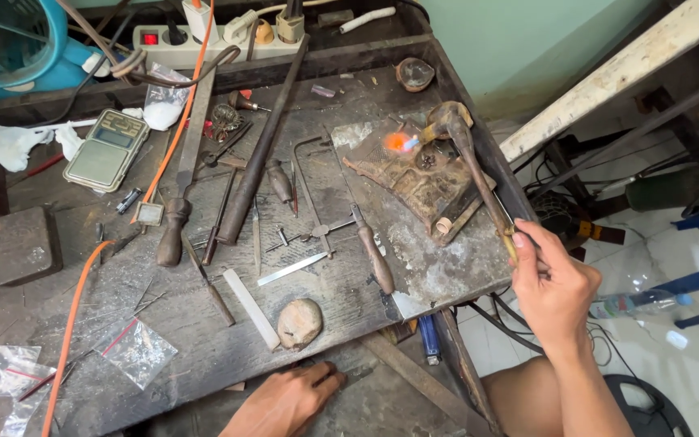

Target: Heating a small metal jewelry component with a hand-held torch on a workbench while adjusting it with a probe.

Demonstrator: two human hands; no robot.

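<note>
The right hand (552, 283) was closed in a pinch around the near end of a torch (472, 166) — a long, thin, curved metal pipe, brown and tarnished. Thumb and fingertips gripped it at the very tail, off the right edge of the bench (204, 340). The far end hooked over a charred block (414, 178) at the bench's right side, and a small orange flame (398, 142) played on the block's upper left corner.

The pipe looked rigid and light enough for a fingertip hold, though its length would make the tip swing with any small turn of the wrist. The hooked end was surely hot; the tail, where the hand had it, seemed the only safe place to hold. A dark hose appeared to trail from that end, which would tug a little on the grip.

The block looked brittle and crumbly, better left lying flat.

The left hand (285, 400) rested on the lower shelf under the bench's front edge, fingers loosely curled, holding nothing that I could see. Just above it lay a rounded stone (299, 322) and a white bar (251, 307); a saw frame (341, 231) and files lay mid-bench, a scale (107, 148) at the left.
</note>
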